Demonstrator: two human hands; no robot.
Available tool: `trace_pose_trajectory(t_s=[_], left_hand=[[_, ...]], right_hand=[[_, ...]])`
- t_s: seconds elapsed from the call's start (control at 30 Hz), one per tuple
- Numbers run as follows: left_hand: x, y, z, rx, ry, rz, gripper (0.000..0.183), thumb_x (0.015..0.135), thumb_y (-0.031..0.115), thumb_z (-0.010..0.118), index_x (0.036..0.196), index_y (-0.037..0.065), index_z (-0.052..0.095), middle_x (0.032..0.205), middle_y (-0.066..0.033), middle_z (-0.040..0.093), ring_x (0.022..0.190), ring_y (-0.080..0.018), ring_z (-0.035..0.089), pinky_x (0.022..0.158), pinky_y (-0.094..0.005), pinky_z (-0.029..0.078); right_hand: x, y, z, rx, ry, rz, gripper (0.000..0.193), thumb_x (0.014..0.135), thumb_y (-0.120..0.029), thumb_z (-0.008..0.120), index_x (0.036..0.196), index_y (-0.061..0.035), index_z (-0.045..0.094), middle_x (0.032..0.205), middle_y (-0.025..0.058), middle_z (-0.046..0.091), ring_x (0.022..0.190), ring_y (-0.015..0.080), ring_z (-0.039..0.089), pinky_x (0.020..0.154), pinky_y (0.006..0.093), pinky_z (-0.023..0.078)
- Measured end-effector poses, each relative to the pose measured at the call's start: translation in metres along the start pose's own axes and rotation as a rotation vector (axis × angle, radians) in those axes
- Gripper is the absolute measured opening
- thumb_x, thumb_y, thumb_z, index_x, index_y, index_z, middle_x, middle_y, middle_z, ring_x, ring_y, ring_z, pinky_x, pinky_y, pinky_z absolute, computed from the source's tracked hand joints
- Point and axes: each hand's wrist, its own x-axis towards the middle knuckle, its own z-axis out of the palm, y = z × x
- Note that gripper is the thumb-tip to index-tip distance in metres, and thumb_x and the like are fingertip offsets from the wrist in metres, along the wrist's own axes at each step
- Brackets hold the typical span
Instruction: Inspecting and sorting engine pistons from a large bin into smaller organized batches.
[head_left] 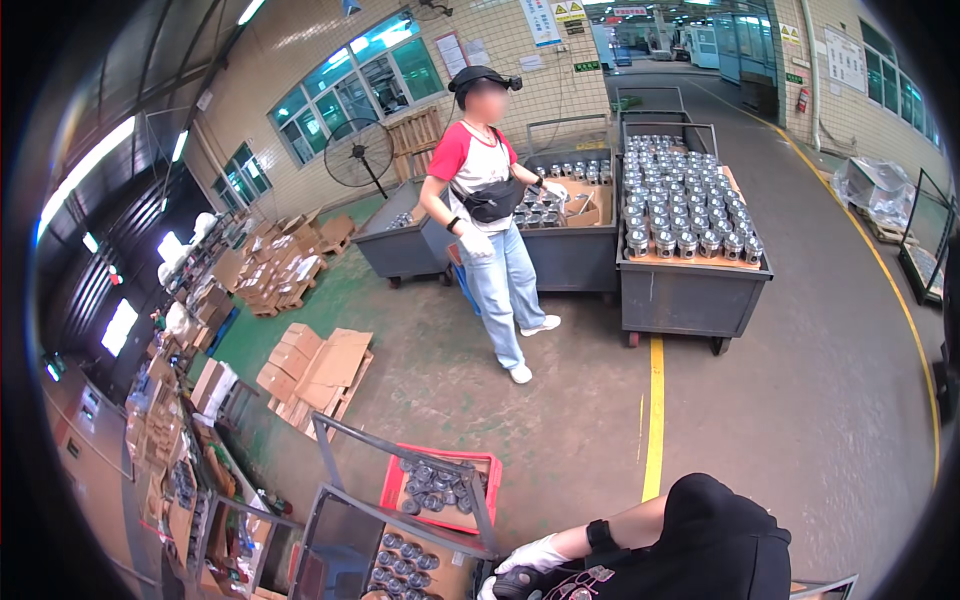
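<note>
Neither of my own hands shows in the head view. At the bottom edge a person in a black shirt [715, 545] bends low, and one white-gloved hand [535, 555] reaches left toward a metal-framed cart [400, 500]. That cart carries a red crate [440, 487] and a cardboard-lined tray of round metal parts [405, 565]. Farther off a second person in a red-and-white shirt [480, 170] stands facing me, with gloved hands beside a grey bin cart [570, 250].
A grey cart [690, 295] loaded with several rows of shiny metal cylinders [680, 205] stands behind a yellow floor line [654, 420]. Flattened cardboard [315, 375] lies on the green floor at left. A standing fan [358, 155], wooden pallets and shelving line the left wall.
</note>
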Motion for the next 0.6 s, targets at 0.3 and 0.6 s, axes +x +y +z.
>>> trace_pose_trajectory(t_s=[0.3, 0.6], left_hand=[[0.006, -0.05, 0.0, -0.302, 0.09, -0.007, 0.071, 0.087, 0.02, 0.075, 0.145, 0.001, 0.04, 0.136, -0.0158, 0.053, 0.122, -0.0238, 0.052, 0.099, -0.0373, 0.047], [0.025, 0.01, -0.049, -0.43, 0.013, 0.007, 0.046, 0.101, 0.02, 0.054, 0.142, 0.001, 0.044, 0.132, -0.0201, 0.056, 0.119, -0.0295, 0.056, 0.096, -0.0399, 0.051]], right_hand=[[0.022, -0.016, 0.003, -0.067, 0.09, -0.163, 0.054, 0.102, -0.052, 0.044, 0.113, -0.0032, 0.064, 0.101, 0.0045, 0.068, 0.089, 0.0147, 0.06, 0.083, 0.034, 0.046], [0.019, -0.08, -0.024, 0.692, -0.039, 0.024, 0.032, 0.104, -0.035, 0.051, 0.111, -0.0053, 0.062, 0.103, 0.0049, 0.069, 0.09, 0.0127, 0.067, 0.081, 0.0282, 0.056]])
